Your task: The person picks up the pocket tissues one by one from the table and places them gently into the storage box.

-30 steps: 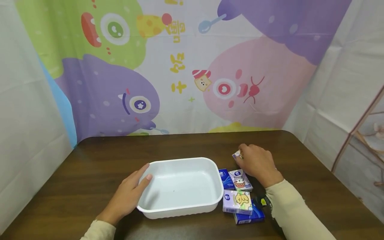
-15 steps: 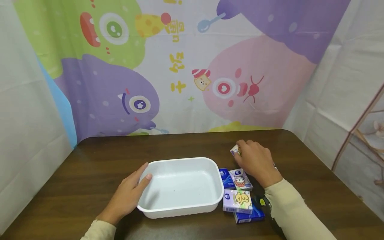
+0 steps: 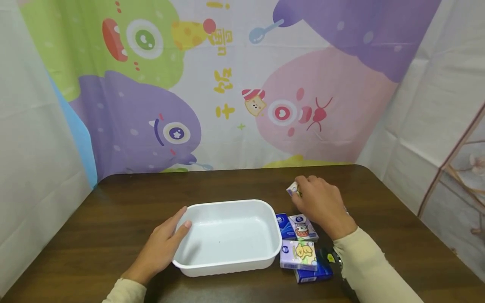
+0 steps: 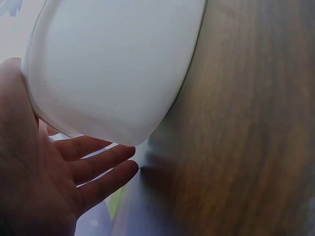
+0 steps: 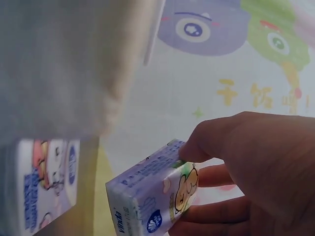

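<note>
My left hand (image 3: 163, 240) holds the left end of a white plastic tub (image 3: 227, 265), thumb over the rim and fingers along the outer wall. In the left wrist view those fingers (image 4: 106, 184) look nearly straight against the tub (image 4: 118, 73). Beyond the tub's right end, my right hand (image 3: 320, 202) pinches a small purple tissue pack (image 3: 293, 189) with a yellow cartoon animal. The right wrist view shows this tissue pack (image 5: 152, 191) tilted between thumb and fingers, a Vinda label on its end. Nothing lies inside the tub.
Right of the tub lie two purple tissue packs, one with a white cartoon animal (image 3: 303, 227) and one with a yellow one (image 3: 298, 254), plus blue packs (image 3: 284, 225) beside and beneath them. A small black item with a yellow-green mark (image 3: 330, 257) sits by the right sleeve.
My right hand has shifted slightly left and away from me with the tissue pack. My left hand, the tub and the other packs keep their places.
</note>
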Tool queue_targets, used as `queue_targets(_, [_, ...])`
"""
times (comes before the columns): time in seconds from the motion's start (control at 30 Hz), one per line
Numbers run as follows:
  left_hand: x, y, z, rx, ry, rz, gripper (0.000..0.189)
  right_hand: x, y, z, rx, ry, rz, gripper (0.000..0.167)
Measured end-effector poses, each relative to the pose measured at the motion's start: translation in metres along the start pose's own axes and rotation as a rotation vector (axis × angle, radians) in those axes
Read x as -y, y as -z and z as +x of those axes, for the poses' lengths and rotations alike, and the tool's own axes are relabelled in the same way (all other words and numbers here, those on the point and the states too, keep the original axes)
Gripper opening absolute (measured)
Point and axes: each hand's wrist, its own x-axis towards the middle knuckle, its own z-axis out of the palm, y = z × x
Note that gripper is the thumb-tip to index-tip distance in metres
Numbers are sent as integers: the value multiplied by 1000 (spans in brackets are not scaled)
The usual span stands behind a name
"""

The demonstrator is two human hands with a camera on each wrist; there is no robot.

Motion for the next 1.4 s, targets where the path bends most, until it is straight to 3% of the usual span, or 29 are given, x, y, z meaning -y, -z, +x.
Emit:
queue_targets(0.33, [0,0,0,-4,-1,-1,61,16,12,-1,-12,45,12,38])
queue_targets(1.4, [-3,0,0,14,11,-6,63,34,20,-3,-83,151,59,40])
